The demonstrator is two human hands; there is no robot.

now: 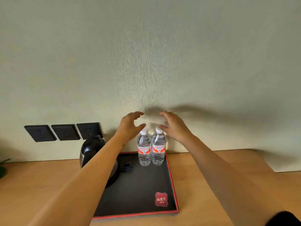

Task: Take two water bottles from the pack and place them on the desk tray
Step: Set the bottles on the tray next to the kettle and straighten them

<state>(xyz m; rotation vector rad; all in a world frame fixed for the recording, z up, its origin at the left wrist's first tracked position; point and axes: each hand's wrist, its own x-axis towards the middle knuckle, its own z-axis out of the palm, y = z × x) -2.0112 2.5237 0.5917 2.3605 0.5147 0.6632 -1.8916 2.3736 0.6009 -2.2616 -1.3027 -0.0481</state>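
Upright, two water bottles (151, 149) on tray (171, 176), caps up, both hands' grip open.

Clear glossy plastic bottles (151, 150), matt black tray (138, 190), smooth wooden desk (40, 181).

Two water bottles (151, 148) upright, side by side, at far right corner of tray (172, 185) on desk (211, 185); kettle (92, 150) at tray's left; sockets (65, 132) on wall behind.
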